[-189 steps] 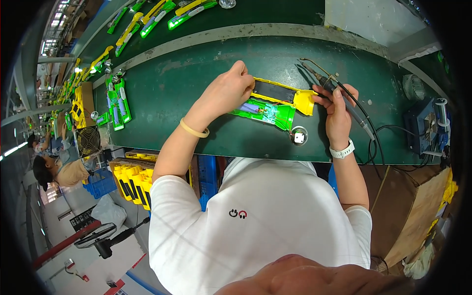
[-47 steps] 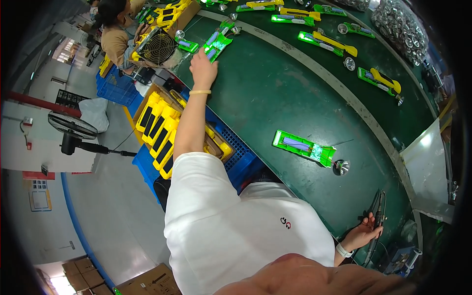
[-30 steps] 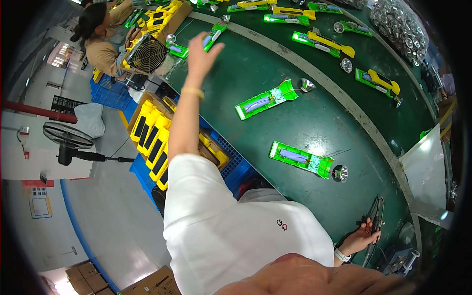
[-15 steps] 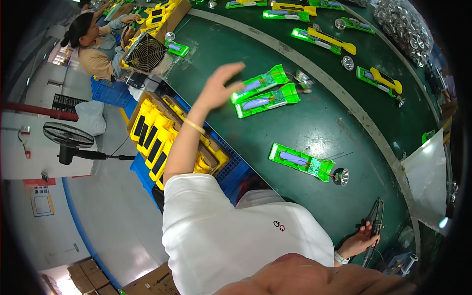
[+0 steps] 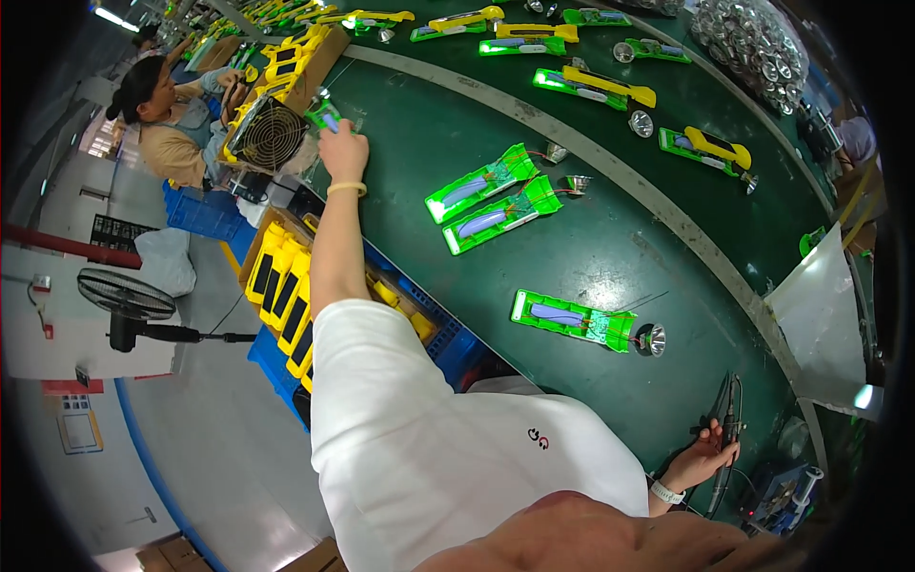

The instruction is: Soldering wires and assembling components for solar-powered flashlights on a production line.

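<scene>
My left hand (image 5: 343, 151) is stretched out to the far left of the bench. Its fingers close on the near end of a green flashlight housing (image 5: 324, 116), and the fingertips are partly hidden. In my right hand (image 5: 703, 459), at the lower right, is a slim black soldering iron (image 5: 729, 429), tip pointing away from me. Between the hands lie a pair of open green flashlight housings (image 5: 488, 219), side by side, with purple batteries and wired reflectors. Nearer to me rests another open housing (image 5: 572, 321), its circuit board and battery exposed and its silver reflector (image 5: 651, 339) at the right end.
A box of yellow flashlight parts (image 5: 281, 286) stands left of the bench, by a blue crate (image 5: 448, 345). A small fan (image 5: 271, 133) sits beyond my left hand, near a co-worker (image 5: 167, 119). Flashlights (image 5: 596, 88) line the far strip, beside bagged reflectors (image 5: 748, 52).
My left hand has moved away from beside the paired housings to the far left and taken hold of the housing there. My right hand stays on the soldering iron. The view has shifted slightly.
</scene>
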`<state>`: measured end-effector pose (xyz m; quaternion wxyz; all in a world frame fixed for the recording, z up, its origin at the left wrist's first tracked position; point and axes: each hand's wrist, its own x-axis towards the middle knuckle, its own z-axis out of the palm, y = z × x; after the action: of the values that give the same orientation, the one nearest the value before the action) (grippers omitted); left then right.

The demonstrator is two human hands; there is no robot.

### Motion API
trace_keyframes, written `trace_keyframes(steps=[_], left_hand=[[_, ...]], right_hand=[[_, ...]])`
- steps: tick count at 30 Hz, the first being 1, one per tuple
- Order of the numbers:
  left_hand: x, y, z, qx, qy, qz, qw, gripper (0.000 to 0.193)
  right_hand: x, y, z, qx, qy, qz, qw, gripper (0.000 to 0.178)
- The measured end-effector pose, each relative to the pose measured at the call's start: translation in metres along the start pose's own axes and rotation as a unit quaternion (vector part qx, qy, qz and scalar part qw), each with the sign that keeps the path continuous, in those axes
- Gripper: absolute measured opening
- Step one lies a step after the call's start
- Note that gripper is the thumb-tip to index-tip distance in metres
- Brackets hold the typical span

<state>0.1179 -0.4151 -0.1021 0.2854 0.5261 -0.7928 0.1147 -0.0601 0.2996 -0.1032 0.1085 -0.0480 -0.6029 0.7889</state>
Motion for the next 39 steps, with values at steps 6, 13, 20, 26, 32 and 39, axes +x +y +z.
trace_keyframes(steps=[6, 13, 20, 26, 32, 39], left_hand=[[-0.055, 0.027, -0.063, -0.294, -0.169, 0.178, 0.924, 0.024], [-0.098, 0.045, -0.101, -0.382, -0.273, 0.286, 0.835, 0.022], [-0.122, -0.024, -0.198, -0.327, -0.194, 0.202, 0.903, 0.056], [-0.193, -0.15, -0.257, -0.181, -0.126, -0.159, 0.962, 0.069], [-0.302, -0.235, -0.204, -0.5, -0.203, -0.548, 0.64, 0.05], [-0.29, -0.188, -0.187, -0.743, -0.098, -0.479, 0.457, 0.045]], right_hand=[[0.002, -0.001, -0.003, 0.002, -0.032, 0.028, 0.999, 0.032], [0.004, -0.004, -0.009, 0.044, -0.093, 0.019, 0.995, 0.034], [0.002, -0.004, -0.007, 0.047, -0.054, 0.037, 0.997, 0.035], [0.002, -0.002, -0.013, 0.06, -0.071, 0.04, 0.995, 0.038], [0.0, -0.003, -0.015, 0.087, -0.082, 0.058, 0.991, 0.038], [0.003, 0.001, -0.023, 0.121, -0.112, 0.052, 0.985, 0.035]])
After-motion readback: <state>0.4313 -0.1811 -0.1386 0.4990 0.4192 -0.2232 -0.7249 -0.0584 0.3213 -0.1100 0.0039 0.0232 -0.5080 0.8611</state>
